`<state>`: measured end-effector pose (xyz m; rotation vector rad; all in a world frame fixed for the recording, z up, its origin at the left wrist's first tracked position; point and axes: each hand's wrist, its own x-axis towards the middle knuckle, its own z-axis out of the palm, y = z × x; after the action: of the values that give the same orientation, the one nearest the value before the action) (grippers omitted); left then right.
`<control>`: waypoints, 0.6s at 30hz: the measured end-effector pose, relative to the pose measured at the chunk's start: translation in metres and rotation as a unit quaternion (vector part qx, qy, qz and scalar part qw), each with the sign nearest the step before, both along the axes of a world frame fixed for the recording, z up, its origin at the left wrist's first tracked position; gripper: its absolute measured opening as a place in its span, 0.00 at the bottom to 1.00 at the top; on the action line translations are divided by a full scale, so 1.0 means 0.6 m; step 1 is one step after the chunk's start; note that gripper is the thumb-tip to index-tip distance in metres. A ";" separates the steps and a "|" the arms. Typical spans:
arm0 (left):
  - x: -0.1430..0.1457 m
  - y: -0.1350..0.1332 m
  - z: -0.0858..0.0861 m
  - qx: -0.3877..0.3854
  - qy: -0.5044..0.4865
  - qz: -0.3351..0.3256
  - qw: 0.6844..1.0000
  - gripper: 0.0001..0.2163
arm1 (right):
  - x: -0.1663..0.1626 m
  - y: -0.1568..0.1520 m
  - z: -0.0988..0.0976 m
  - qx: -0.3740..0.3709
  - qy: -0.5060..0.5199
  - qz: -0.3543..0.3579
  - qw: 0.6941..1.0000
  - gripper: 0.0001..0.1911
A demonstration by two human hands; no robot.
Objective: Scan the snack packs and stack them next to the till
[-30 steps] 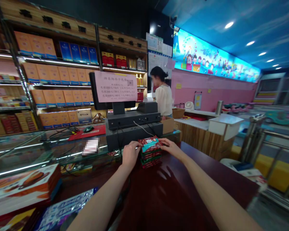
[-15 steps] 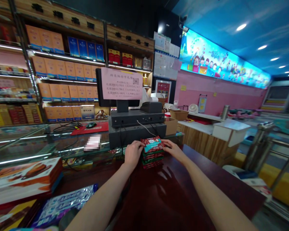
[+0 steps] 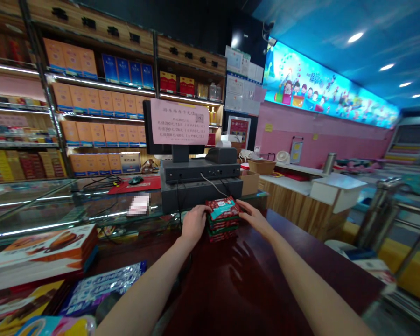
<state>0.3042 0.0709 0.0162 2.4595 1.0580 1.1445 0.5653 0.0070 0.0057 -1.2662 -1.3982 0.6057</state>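
Observation:
A short stack of red and green snack packets (image 3: 223,228) lies on the dark wooden counter, in front of the cash register. The top packet (image 3: 221,208) is red with a light blue band. My left hand (image 3: 195,222) grips its left edge, with the fingers curled and the thumb side toward the packet. At the right edge, my right hand (image 3: 255,218) pinches the packet's corner between thumb and fingers. Both hands stay at the sides of the stack, and some fingertips are hidden.
A cash register (image 3: 201,172) bearing a pink sign (image 3: 179,122) stands behind the stack. Boxes (image 3: 45,254) and a purple packet (image 3: 105,287) lie on the left. Beyond is a glass display counter (image 3: 28,205). The dark counter (image 3: 266,280) extends right toward metal railings (image 3: 406,233).
My view has turned slightly left, so the surroundings sit a little further right. Both hands remain at the top packet's edges, with hardly any movement.

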 end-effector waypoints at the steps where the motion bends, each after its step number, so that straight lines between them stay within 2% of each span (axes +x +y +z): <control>1: -0.002 -0.002 0.001 -0.002 0.004 0.001 1.000 0.15 | 0.000 -0.002 0.000 0.004 -0.008 -0.011 1.000 0.31; 5: -0.016 -0.010 0.003 -0.011 0.022 0.017 1.000 0.17 | -0.002 -0.011 0.001 0.020 -0.048 -0.049 0.997 0.29; 12: -0.058 -0.022 0.001 -0.005 0.043 0.036 0.998 0.17 | -0.013 -0.019 0.004 0.046 -0.069 -0.057 0.995 0.28; 18: -0.109 -0.036 0.010 0.006 0.054 0.046 0.997 0.16 | -0.035 -0.033 0.023 0.063 -0.100 -0.100 0.988 0.26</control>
<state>0.2390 0.0494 0.0224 2.5309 1.2090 1.0552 0.5442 -0.0125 0.0194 -1.3729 -1.4259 0.2536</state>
